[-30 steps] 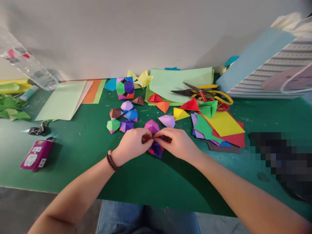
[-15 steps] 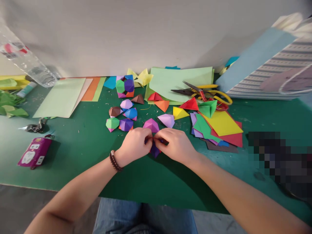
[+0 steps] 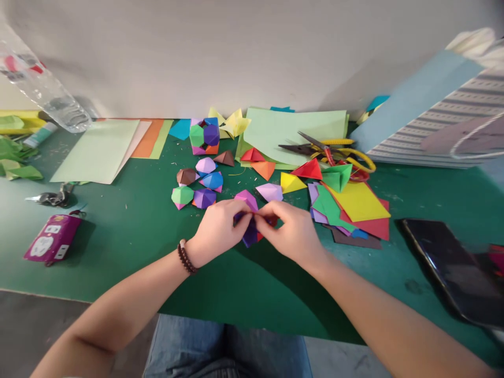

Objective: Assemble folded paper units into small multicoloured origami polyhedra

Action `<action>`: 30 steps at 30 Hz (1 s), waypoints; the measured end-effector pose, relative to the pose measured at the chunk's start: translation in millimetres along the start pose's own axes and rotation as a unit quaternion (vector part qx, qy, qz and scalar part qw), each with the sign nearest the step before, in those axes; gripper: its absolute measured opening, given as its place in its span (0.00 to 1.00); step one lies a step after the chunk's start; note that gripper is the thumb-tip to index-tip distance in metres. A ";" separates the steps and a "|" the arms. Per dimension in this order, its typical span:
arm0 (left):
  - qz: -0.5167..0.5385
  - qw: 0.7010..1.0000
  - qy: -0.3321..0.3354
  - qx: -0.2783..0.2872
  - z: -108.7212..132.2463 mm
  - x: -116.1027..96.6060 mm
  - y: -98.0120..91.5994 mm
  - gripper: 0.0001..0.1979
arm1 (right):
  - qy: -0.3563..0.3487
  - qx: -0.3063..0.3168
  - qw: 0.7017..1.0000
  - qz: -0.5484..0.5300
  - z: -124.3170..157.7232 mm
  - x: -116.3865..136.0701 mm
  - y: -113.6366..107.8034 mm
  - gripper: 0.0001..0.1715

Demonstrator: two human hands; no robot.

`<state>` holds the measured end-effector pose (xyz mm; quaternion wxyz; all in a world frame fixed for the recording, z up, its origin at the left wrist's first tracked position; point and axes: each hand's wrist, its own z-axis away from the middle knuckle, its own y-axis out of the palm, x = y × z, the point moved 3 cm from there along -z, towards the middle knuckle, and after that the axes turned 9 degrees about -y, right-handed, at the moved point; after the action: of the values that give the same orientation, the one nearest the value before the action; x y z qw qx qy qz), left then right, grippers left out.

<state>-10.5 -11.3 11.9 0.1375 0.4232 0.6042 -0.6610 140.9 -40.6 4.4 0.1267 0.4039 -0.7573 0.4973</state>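
My left hand (image 3: pixel 221 227) and my right hand (image 3: pixel 289 228) meet over the green table, fingertips pinched together on a folded paper piece (image 3: pixel 249 236) in dark purple and red. Much of that piece is hidden behind the fingers. Just beyond it shows a magenta folded paper piece (image 3: pixel 247 199); whether the two are joined I cannot tell. Close by lie a lilac folded piece (image 3: pixel 270 192) and a yellow one (image 3: pixel 292 182). To the left sits a cluster of small paper shapes, among them a green one (image 3: pixel 182 196), a purple one (image 3: pixel 204 198) and a blue one (image 3: pixel 212 180).
Scissors (image 3: pixel 331 149) lie on pale green sheets (image 3: pixel 291 126) at the back. Right are coloured paper squares (image 3: pixel 364 202), a phone (image 3: pixel 449 268) and a paper bag (image 3: pixel 425 105). Left are a plastic bottle (image 3: pixel 47 86), a purple pouch (image 3: pixel 54 239) and a multicoloured paper ball (image 3: pixel 205 135).
Both hands have shifted slightly, and the right fingers are a little more raised and spread around the pinch. The view has moved a little. The phone's outline is now clear.
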 end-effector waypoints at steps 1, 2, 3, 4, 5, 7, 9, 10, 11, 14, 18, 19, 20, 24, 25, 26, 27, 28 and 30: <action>0.048 0.999 -0.017 -0.008 -0.3 0.6 -2.9 0.07 | 0.023 -0.024 0.999 -0.019 -0.2 -1.4 -3.9 0.06; 0.090 0.995 -0.036 -0.011 -0.5 1.4 -5.4 0.10 | 0.044 -0.047 0.997 -0.036 -0.3 -3.0 -7.4 0.05; 0.118 0.991 -0.055 -0.007 -0.5 2.2 -7.2 0.13 | 0.062 -0.066 0.995 -0.047 -0.3 -4.6 -10.2 0.05; 0.130 0.989 -0.069 0.003 -0.2 2.7 -8.1 0.15 | 0.075 -0.080 0.993 -0.053 -0.1 -5.9 -11.9 0.05; 0.125 0.989 -0.075 0.017 0.3 2.8 -8.0 0.16 | 0.082 -0.093 0.991 -0.054 0.2 -6.9 -12.9 0.05; 0.089 0.993 -0.066 0.044 1.4 2.1 -6.0 0.16 | 0.083 -0.116 0.989 -0.048 1.2 -8.3 -13.1 0.05; 0.052 0.996 -0.047 0.054 2.0 1.5 -3.0 0.14 | 0.070 -0.129 0.988 -0.042 2.3 -9.2 -11.2 0.05; 0.039 0.997 -0.039 0.052 1.9 1.5 -1.7 0.13 | 0.063 -0.126 0.989 -0.041 2.7 -9.8 -9.6 0.04; 0.029 0.998 -0.033 0.048 1.6 1.7 -0.7 0.13 | 0.059 -0.117 0.990 -0.041 2.9 -10.5 -7.7 0.04; 0.002 0.999 -0.032 0.031 -0.4 4.0 0.1 0.12 | 0.065 -0.073 0.993 -0.059 2.4 -12.7 -2.2 0.02; -0.054 0.998 -0.020 0.027 -1.8 5.9 -1.0 0.11 | 0.006 -0.012 0.999 -0.053 -0.6 -7.7 -0.1 0.14; -0.069 0.997 -0.016 0.030 -1.7 5.9 -0.9 0.10 | -0.021 0.006 0.999 -0.038 -1.1 -5.4 0.1 0.14; -0.082 0.996 -0.014 0.035 -1.6 5.8 -0.7 0.10 | -0.041 0.022 0.999 -0.025 -1.3 -3.6 0.3 0.11; -0.069 0.996 -0.018 0.045 -1.7 4.6 -0.7 0.10 | -0.006 0.019 1.000 -0.019 -0.2 -5.6 -0.7 0.05; -0.051 0.997 -0.020 0.048 -2.0 4.2 -0.7 0.11 | 0.016 0.005 1.000 -0.025 0.1 -7.3 -1.3 0.05; -0.032 0.998 -0.024 0.055 -2.4 4.0 -0.5 0.12 | 0.034 -0.007 0.999 -0.032 0.3 -8.8 -1.8 0.05; -0.014 0.997 -0.029 0.065 -2.8 4.1 0.0 0.14 | 0.048 -0.015 0.998 -0.040 0.3 -9.9 -2.1 0.06; 0.000 0.996 -0.035 0.078 -3.0 4.3 0.9 0.15 | 0.056 -0.017 0.997 -0.047 0.0 -10.5 -2.1 0.06; 0.012 0.994 -0.045 0.099 -3.1 5.1 2.7 0.16 | 0.060 0.000 0.997 -0.057 -1.0 -10.5 -1.3 0.06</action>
<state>-10.5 -7.4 6.6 0.1299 0.4123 0.5239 -0.7339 148.4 -34.9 -0.4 0.2002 0.4163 -0.7241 0.5121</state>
